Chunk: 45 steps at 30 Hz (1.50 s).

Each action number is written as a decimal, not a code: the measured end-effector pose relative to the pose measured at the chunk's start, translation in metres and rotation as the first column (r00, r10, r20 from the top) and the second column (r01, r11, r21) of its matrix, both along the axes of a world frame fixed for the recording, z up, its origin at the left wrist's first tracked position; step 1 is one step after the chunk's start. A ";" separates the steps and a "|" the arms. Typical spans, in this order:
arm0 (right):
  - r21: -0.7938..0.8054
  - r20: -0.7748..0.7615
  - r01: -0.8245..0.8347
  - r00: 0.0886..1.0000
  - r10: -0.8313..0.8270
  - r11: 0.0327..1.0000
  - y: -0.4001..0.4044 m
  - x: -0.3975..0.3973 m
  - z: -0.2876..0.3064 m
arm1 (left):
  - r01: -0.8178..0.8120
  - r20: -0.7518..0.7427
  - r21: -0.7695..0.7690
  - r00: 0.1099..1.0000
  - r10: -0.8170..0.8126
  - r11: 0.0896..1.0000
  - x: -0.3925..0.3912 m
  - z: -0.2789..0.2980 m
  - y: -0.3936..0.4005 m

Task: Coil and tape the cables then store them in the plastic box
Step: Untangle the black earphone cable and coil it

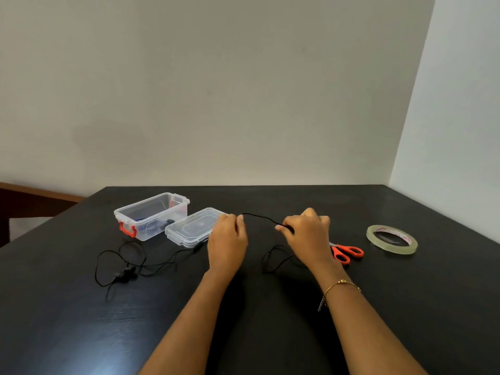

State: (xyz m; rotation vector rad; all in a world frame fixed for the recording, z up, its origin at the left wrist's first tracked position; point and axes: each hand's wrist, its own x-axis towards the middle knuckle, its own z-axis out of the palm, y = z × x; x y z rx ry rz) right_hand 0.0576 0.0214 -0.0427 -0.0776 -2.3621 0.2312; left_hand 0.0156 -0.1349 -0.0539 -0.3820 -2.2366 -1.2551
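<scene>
both hands, left hand (228,239) and right hand (307,231), pinch a thin black cable (259,218) stretched between them above a black table (81,320).

1 wide head-worn view, from above and behind the forearms, forward and down over the near table (67,320).

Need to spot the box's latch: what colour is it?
Orange-red latch on the plastic box, head view.

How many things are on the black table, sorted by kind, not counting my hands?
Black earphone cable, held between the left hand and right hand: 1
Clear plastic box: 1
Clear lid: 1
Orange-handled scissors: 1
Clear tape roll: 1
Total: 5
</scene>
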 end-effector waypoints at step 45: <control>-0.061 0.063 -0.028 0.998 0.032 0.998 -0.012 0.003 0.007 | 0.555 0.233 -0.125 0.822 -0.519 0.822 0.034 0.028 0.014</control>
